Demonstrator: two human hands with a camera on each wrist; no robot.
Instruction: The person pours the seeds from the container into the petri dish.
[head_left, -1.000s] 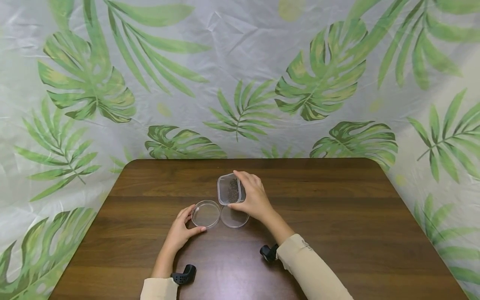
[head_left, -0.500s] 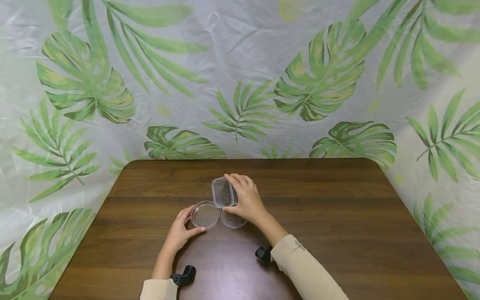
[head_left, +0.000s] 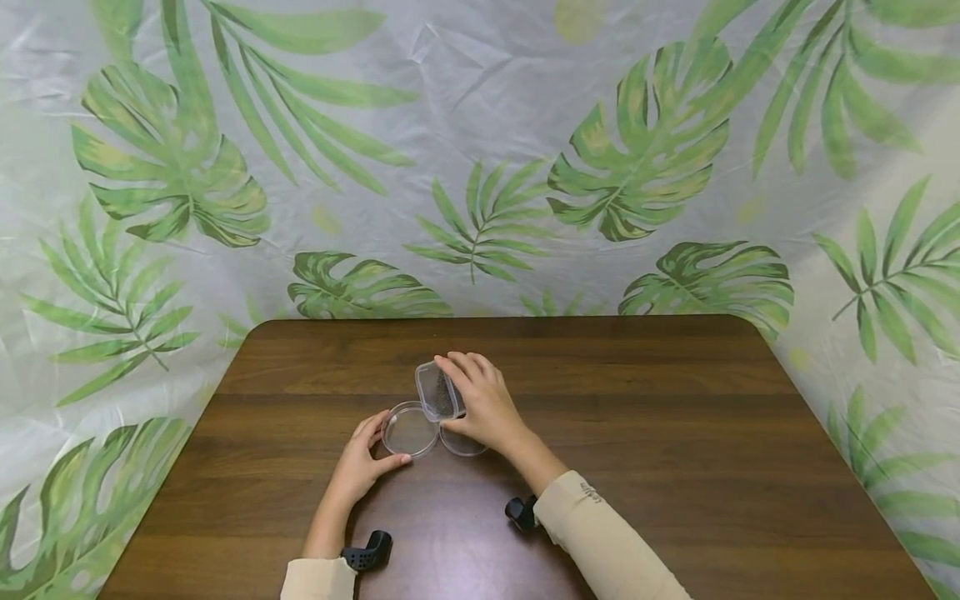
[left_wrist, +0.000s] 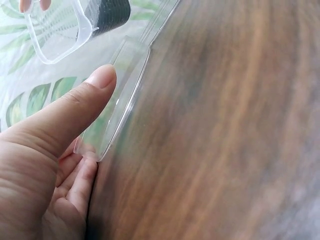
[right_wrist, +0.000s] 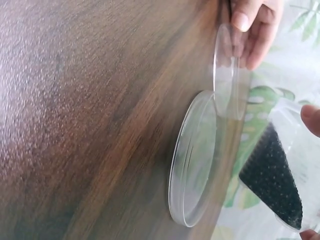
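My right hand (head_left: 483, 404) grips a small clear square plastic container (head_left: 427, 383) by its sides, above the table and tilted with its mouth to the left. Dark fine grains (right_wrist: 274, 180) are heaped against one inner side of it. Just left of the container, my left hand (head_left: 358, 462) holds the left petri dish (head_left: 410, 433), a shallow clear round one, between thumb and fingers. That dish lies flat on the table. Beside it, edges meeting, lies a second clear round dish piece (right_wrist: 192, 160), partly hidden in the head view by the right hand and container.
Both dishes lie on a dark brown wooden table (head_left: 637, 467). A leaf-printed cloth (head_left: 510, 125) hangs behind the table's far edge. Black wrist cameras, left (head_left: 367, 552) and right (head_left: 521, 512), sit low over the tabletop.
The right hand has shifted left with the container, bringing it from over the right dish to the far edge of the left dish. The left hand and both dishes have stayed put.
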